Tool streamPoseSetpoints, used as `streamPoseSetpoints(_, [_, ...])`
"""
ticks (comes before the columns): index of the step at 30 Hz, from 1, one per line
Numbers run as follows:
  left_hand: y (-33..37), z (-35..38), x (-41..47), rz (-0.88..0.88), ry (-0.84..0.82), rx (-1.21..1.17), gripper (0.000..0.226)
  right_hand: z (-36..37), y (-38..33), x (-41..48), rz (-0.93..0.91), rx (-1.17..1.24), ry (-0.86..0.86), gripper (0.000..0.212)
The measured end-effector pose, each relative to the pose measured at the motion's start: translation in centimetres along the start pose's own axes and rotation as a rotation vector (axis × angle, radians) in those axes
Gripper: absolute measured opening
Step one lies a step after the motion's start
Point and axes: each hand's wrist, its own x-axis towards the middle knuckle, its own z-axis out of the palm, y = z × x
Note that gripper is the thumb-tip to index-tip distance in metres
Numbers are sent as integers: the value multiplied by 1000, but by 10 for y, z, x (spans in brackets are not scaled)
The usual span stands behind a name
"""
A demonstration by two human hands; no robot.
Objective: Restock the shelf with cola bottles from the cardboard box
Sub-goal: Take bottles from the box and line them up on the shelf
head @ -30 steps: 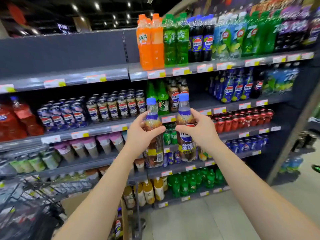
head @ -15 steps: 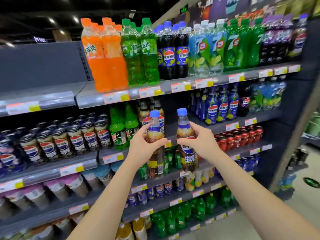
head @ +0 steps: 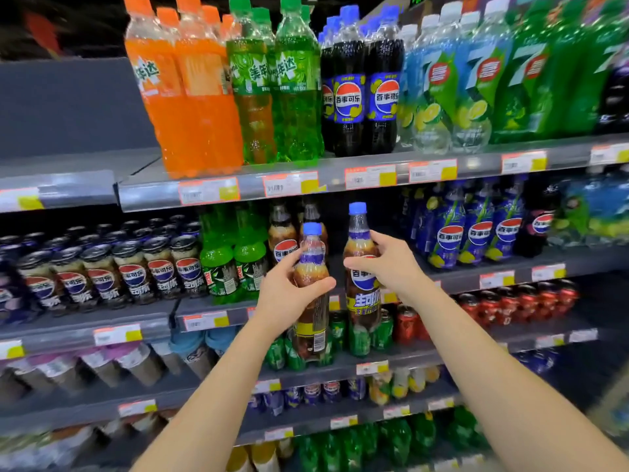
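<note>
We hold one cola bottle in each hand, both raised in front of the shelf. Our left hand (head: pixel 289 294) is closed around the middle of the left bottle (head: pixel 311 294), with the thumb across the front and the fingers behind it. This bottle has a blue cap and a yellow band low on its label, and it stands nearly upright. Our right hand (head: pixel 391 267) is closed around the upper part of the right bottle (head: pixel 362 284), which also has a blue cap and shows a round red, white and blue logo above yellow letters. The right bottle is a little higher than the left one, and the two are just beside each other but not touching.

Both bottles are in the air in front of the second shelf (head: pixel 211 310), not yet standing on it. Behind them on this shelf we see two similar brown cola bottles (head: pixel 282 240), next to green bottles (head: pixel 235 257) and a row of cans (head: pixel 136 270) on the left. On the right of the gap stand blue-labelled bottles (head: pixel 476 229). On the top shelf (head: pixel 333 178) there are big orange bottles (head: pixel 190 97), green ones and dark cola ones. The cardboard box is not in our view.
</note>
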Motion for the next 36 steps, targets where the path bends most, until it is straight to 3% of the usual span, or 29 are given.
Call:
streamPoseSetpoints(4, [4, 18, 10, -36, 69, 48, 90, -11, 10, 39, -31, 46, -37, 45])
streamPoseSetpoints(13, [17, 61, 42, -137, 205, 74, 112, -20, 39, 112, -140, 40, 1, 50])
streamPoseSetpoints(19, [14, 84, 42, -142, 270, 45, 97, -7, 59, 129, -149, 34, 81, 70])
streamPoseSetpoints(29, [0, 78, 48, -100, 268, 21, 94, 0, 84, 144, -121, -31, -108, 116])
streamPoseSetpoints(36, [-14, 60, 49, -19, 197, 24, 90, 21, 99, 173, -229, -53, 20, 112])
